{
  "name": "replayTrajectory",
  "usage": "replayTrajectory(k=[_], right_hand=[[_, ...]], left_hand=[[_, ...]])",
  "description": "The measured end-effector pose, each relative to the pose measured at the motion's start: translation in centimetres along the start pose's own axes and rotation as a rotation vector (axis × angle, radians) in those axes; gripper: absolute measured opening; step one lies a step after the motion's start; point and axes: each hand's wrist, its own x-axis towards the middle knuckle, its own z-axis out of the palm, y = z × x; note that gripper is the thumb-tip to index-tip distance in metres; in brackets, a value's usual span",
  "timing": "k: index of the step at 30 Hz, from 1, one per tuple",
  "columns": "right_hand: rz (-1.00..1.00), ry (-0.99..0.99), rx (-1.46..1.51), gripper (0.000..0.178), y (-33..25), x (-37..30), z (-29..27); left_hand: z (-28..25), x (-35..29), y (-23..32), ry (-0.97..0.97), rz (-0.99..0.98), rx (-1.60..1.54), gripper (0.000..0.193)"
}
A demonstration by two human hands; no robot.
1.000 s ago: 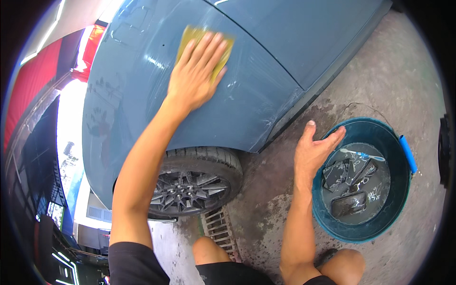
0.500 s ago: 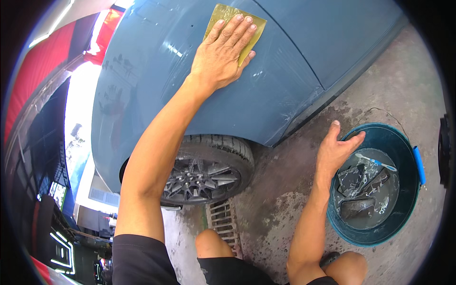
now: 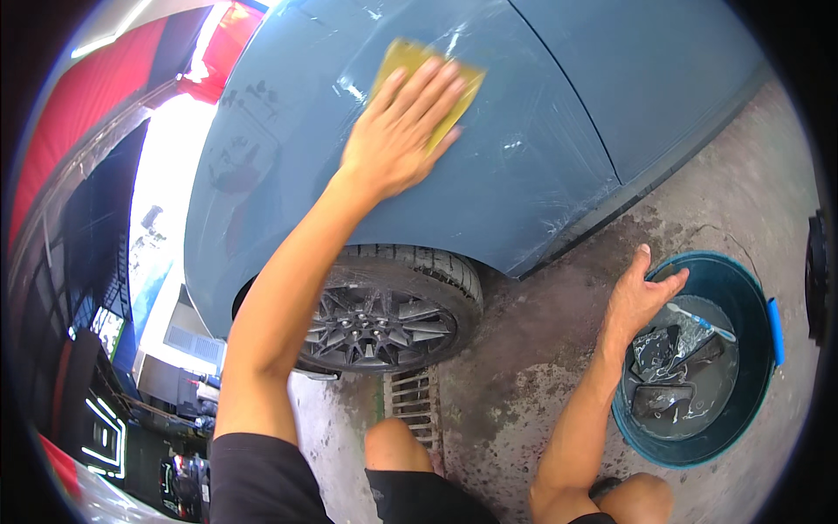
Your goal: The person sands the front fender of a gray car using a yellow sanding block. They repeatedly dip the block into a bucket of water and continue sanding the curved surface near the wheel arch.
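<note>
A flat yellow square sheet (image 3: 401,59) lies against the wet blue-grey body panel of a car (image 3: 489,201). Stretched across it, my left hand (image 3: 401,127) holds it to the panel with flat fingers, the thumb by its lower right edge. I cannot make out what the sheet is made of. My right hand (image 3: 635,301) is open and empty, thumb and fingers apart, beside the near left rim of a dark teal bucket (image 3: 751,384). Murky water, several dark flat pieces (image 3: 659,400) and a blue-and-white toothbrush (image 3: 703,321) are inside the bucket.
Below the panel is a black wheel (image 3: 384,323) with its tyre. A metal floor grate (image 3: 412,402) runs between the wheel and my knee (image 3: 393,444). The bucket's blue handle grip (image 3: 775,332) hangs at its right side. Wet patches mark the concrete floor (image 3: 515,384).
My left hand and the yellow sheet have slid a little downward over the panel. The whole view has shifted slightly. My right hand stays open by the bucket.
</note>
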Motion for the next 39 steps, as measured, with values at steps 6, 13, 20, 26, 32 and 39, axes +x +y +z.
replayTrajectory(k=[6, 13, 20, 26, 32, 39], right_hand=[[-0.074, -0.064, -0.076, 0.098, -0.3, -0.2, 0.5], [0.036, -0.015, 0.015, 0.097, 0.3, -0.5, -0.1], [-0.058, -0.059, -0.097, 0.095, -0.7, 0.2, 0.3], [0.048, -0.039, 0.001, 0.094, -0.7, -0.2, 0.2], [0.029, -0.097, -0.037, 0.095, -1.2, 0.1, -0.5], [0.116, -0.068, 0.046, 0.094, -1.2, -1.0, 0.4]], left_hand=[[-2.6, -16.6, -2.4, -0.293, -0.066, -0.037, 0.071], [-1.0, 0.4, -2.3, -0.019, 0.024, 0.002, 0.067], [-2.2, -12.6, -3.9, -0.182, -0.088, -0.004, 0.071], [-1.3, 4.7, -4.0, 0.085, -0.019, 0.017, 0.068], [-1.7, -9.6, -4.0, -0.159, -0.114, -0.03, 0.072], [-1.4, 9.3, -4.7, 0.144, 0.01, 0.01, 0.067]])
